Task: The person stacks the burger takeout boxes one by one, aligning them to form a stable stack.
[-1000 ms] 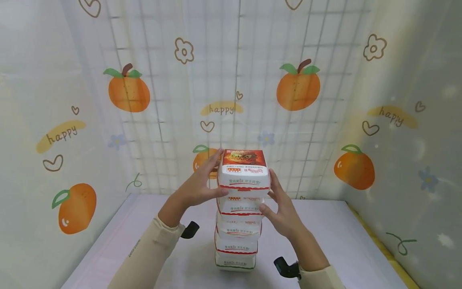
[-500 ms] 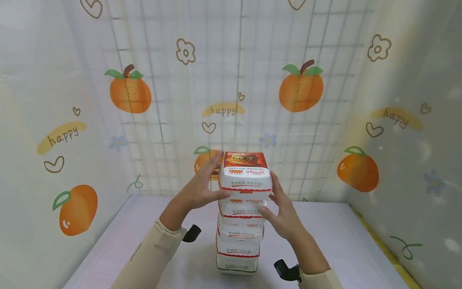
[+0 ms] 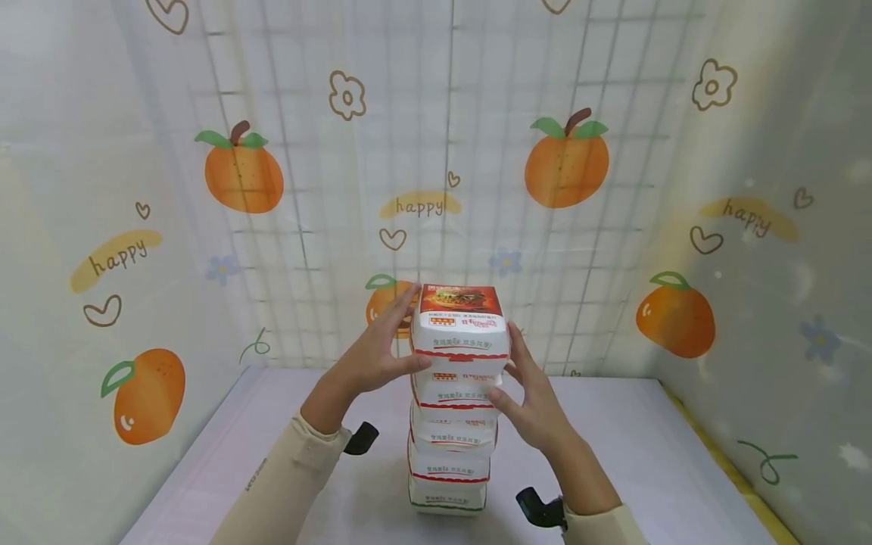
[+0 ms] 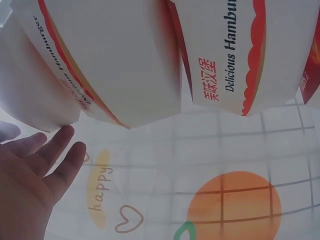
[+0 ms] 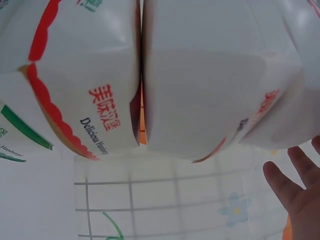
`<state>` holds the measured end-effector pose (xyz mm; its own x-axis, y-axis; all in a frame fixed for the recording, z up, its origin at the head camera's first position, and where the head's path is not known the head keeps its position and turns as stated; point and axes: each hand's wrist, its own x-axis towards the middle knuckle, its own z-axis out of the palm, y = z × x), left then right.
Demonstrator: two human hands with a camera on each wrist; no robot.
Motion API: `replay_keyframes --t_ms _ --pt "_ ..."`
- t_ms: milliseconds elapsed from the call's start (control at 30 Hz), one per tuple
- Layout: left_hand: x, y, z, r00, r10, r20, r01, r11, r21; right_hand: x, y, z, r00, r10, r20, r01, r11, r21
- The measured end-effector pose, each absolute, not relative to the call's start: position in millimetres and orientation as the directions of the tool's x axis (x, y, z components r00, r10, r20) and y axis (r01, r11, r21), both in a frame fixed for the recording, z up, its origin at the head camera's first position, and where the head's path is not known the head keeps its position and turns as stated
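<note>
Several white cardboard burger boxes stand in one tall stack, slightly out of line with each other. The top burger box [image 3: 460, 342] has a red lid with a burger picture, and the lowest burger box [image 3: 446, 498] carries a green band. My left hand [image 3: 375, 354] lies along the left side of the top box, thumb at its lower front edge. On the other side my right hand [image 3: 538, 405] has its fingers along the right side, thumb by the second burger box [image 3: 455, 392]. Both wrist views show straight, spread fingers [image 4: 61, 142] at the boxes' edges.
The stack stands on a white tabletop [image 3: 599, 446] with a yellow strip [image 3: 722, 462] along the right edge. A curtain [image 3: 436, 113] printed with oranges hangs behind and at both sides, a wire grid showing through. Black camera mounts [image 3: 541, 509] sit at both wrists.
The hands and the stack keep the same place against each other. Only the head view has shifted slightly.
</note>
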<state>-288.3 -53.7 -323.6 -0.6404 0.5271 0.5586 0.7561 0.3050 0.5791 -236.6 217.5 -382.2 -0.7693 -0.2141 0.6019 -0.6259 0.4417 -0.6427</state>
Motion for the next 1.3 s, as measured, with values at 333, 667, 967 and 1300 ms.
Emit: replay_keyframes --t_ms 333,667,967,1300 --pt "-288.5 -52.9 -325.8 -0.636 0.527 0.564 0.761 0.308 0.571 -234.4 217.1 -382.2 -0.782 -0.202 0.589 -0.608 0.453 -0.652" --pt "-291.3 -54.4 -328.6 -0.634 0.534 0.559 0.759 0.293 0.581 -234.1 216.8 -382.5 -0.789 -0.197 0.582 -0.597 0.468 -0.651" --pt "-292.7 -56.1 -331.1 -0.626 0.544 0.559 0.764 0.281 0.581 -234.0 217.3 -382.2 -0.784 -0.198 0.588 -0.603 0.467 -0.647" --pt "-291.8 -58.0 -333.8 -0.636 0.531 0.559 0.757 0.290 0.586 -235.1 216.8 -383.6 -0.792 -0.195 0.579 -0.594 0.468 -0.654"
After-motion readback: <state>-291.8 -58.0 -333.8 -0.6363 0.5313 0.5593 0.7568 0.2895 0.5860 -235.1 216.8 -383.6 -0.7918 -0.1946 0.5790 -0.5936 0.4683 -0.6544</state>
